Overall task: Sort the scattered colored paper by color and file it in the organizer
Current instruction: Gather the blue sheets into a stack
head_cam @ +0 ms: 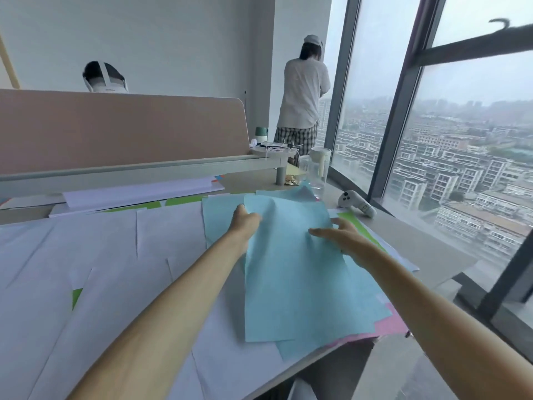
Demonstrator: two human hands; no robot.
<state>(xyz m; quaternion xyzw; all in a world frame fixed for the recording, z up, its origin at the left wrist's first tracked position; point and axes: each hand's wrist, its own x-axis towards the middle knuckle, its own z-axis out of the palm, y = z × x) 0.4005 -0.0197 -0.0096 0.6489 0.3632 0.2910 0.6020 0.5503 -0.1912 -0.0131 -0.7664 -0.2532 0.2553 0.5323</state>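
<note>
A loose pile of light blue sheets (291, 272) lies on the desk's right half. My left hand (245, 223) grips the top blue sheet at its left edge, fingers curled under the paper. My right hand (343, 241) rests flat on the same sheet's right side, fingers spread. White sheets (115, 255) cover the desk's left part. Green paper (360, 226) shows beyond my right hand, with more green paper (76, 295) at the left, and pink paper (389, 327) pokes out under the blue pile near the desk's front edge. I see no organizer that I can identify.
A stack of white paper (138, 194) lies under a raised shelf (144, 168) at the back. A clear jug (315, 171) and a white controller (356, 203) stand at the right. A tan divider (121, 128) backs the desk. Two people are beyond it. Windows run along the right.
</note>
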